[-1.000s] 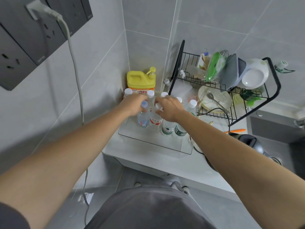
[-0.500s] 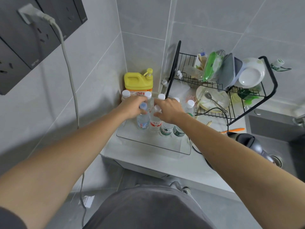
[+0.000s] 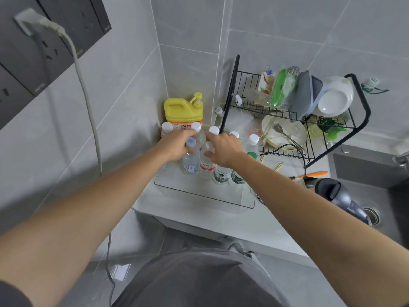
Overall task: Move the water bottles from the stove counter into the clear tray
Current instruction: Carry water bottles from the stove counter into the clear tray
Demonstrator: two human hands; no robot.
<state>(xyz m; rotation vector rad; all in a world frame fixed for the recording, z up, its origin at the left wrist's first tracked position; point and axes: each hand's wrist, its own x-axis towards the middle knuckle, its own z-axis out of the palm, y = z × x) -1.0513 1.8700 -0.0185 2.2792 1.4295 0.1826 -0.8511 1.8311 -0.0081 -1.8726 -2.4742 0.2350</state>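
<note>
Your left hand [image 3: 177,147] is curled round the blue-capped bottle [image 3: 190,160], a clear ribbed plastic cylinder with a blue-and-white label, standing upright inside the clear tray [image 3: 199,191]. Your right hand [image 3: 223,149] has its fingers curled at the neck of the red-labelled bottle [image 3: 207,167], which stands touching the blue-capped one on its right. Two green-labelled bottles [image 3: 222,176] stand upright just right of that, also within the tray, partly hidden under your right wrist. More white-capped bottles [image 3: 167,127] stand toward the tray's back edge; whether each sits inside the tray cannot be told.

The tray is a shallow rectangular box of smooth transparent plastic with rounded corners, resting on the pale, glossy desk [image 3: 199,216]. Behind the tray stands a squat yellow jug [image 3: 183,109] with a pump top. To the tray's right, a black wire dish rack [image 3: 294,111] holds plates, a bowl and a spoon.
</note>
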